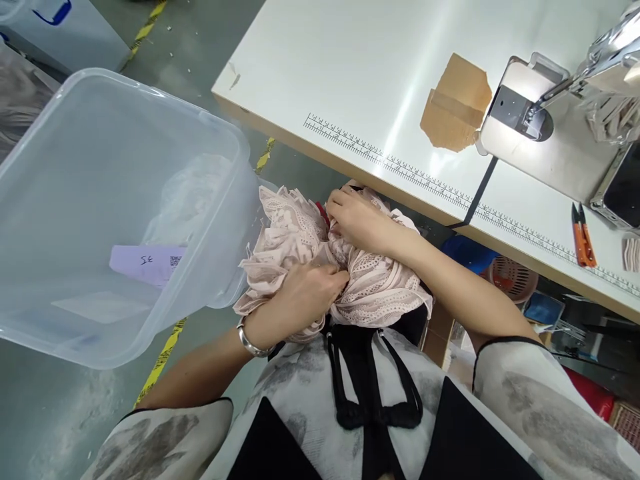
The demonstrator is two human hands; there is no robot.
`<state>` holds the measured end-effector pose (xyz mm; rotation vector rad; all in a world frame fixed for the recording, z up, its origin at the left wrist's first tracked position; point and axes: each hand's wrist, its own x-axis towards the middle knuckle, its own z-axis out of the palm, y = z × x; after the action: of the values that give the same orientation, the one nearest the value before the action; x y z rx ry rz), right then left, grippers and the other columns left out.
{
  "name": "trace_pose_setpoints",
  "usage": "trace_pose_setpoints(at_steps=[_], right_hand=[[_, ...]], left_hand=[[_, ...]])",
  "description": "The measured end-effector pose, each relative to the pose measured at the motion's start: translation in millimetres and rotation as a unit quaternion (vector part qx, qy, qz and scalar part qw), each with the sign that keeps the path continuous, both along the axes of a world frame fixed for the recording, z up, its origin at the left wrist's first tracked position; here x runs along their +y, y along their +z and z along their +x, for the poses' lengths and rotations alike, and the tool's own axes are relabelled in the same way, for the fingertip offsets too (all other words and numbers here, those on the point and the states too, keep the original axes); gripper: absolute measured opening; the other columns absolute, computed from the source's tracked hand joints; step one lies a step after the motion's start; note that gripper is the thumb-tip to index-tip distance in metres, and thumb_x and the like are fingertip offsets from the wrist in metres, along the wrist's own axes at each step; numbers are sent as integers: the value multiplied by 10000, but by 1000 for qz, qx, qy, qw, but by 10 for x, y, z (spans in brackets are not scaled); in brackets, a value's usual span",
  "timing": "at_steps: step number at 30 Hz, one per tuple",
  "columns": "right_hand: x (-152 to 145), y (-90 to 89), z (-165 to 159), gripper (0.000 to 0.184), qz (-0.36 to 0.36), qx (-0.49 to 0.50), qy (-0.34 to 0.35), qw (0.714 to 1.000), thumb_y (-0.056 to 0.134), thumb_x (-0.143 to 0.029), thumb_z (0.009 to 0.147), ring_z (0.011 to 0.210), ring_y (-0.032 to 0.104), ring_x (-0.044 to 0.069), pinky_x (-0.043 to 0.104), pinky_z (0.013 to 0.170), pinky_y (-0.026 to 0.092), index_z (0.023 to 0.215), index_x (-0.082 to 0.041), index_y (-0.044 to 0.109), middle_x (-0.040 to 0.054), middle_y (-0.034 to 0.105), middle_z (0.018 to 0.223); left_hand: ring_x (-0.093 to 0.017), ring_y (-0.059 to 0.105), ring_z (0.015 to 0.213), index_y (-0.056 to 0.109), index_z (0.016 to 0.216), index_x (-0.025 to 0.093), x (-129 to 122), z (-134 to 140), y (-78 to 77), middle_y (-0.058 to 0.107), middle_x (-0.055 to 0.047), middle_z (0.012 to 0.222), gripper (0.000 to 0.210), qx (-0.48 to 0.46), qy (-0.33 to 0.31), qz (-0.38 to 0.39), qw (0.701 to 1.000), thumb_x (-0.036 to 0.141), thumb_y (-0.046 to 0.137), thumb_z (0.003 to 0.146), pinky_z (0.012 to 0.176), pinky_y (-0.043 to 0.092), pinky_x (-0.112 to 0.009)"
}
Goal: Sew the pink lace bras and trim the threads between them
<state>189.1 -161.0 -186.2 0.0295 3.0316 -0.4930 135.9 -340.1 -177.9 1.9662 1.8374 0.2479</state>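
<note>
A bulky bundle of pale pink eyelet-lace fabric pieces (385, 287) rests on my lap, pinched in at its middle and fanning out to both sides. My left hand (310, 293), with a silver bangle at the wrist, is closed at the near side of that narrow middle, thumb and fingers pressed together on the cloth. Across the far side lies my right hand (363, 223), its fingers curled into the fabric. Between the two halves a small bit of red (323, 213) shows beside my right fingertips; I cannot tell what it is.
A clear plastic tub (235, 140) stands at left, holding a purple paper label (147, 263) and a clear bag. The white table (320, 60) edge runs just beyond the bundle. On it are torn cardboard (457, 103), a sewing machine (540, 113) and orange thread snips (583, 237).
</note>
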Motion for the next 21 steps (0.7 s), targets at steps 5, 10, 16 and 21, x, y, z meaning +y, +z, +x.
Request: trace_pose_setpoints(at_steps=[5, 10, 16, 21], right_hand=[[35, 170, 288, 82, -133, 49, 29, 989, 469, -108, 864, 771, 486, 176, 296, 665, 362, 843, -166, 524, 65, 560, 862], [-40, 306, 583, 93, -211, 14, -10, 977, 472, -205, 897, 582, 432, 126, 259, 579, 294, 806, -186, 475, -11, 502, 646], [-66, 332, 731, 131, -305, 10, -141, 942, 515, -244, 890, 519, 365, 91, 236, 538, 277, 774, -183, 502, -51, 448, 568], [-21, 208, 801, 185, -384, -14, -194, 903, 525, -300, 892, 575, 391, 93, 229, 549, 301, 757, -175, 512, -33, 486, 632]], left_hand=[[-176, 586, 739, 599, 923, 152, 11, -41, -50, 646, -61, 862, 204, -112, 181, 2, 977, 199, 402, 950, 636, 409, -286], [-177, 571, 926, 592, 1058, 171, 117, -166, -97, 567, -80, 1156, 235, -218, 223, 52, 949, 181, 402, 921, 782, 435, -297], [-132, 491, 655, 606, 797, 173, 182, -269, -88, 574, 13, 712, 169, -333, 199, -39, 921, 258, 483, 875, 632, 367, -256], [-97, 325, 530, 607, 749, 158, 181, -240, -71, 420, 43, 572, 205, -425, 239, -111, 866, 317, 523, 847, 509, 252, -240]])
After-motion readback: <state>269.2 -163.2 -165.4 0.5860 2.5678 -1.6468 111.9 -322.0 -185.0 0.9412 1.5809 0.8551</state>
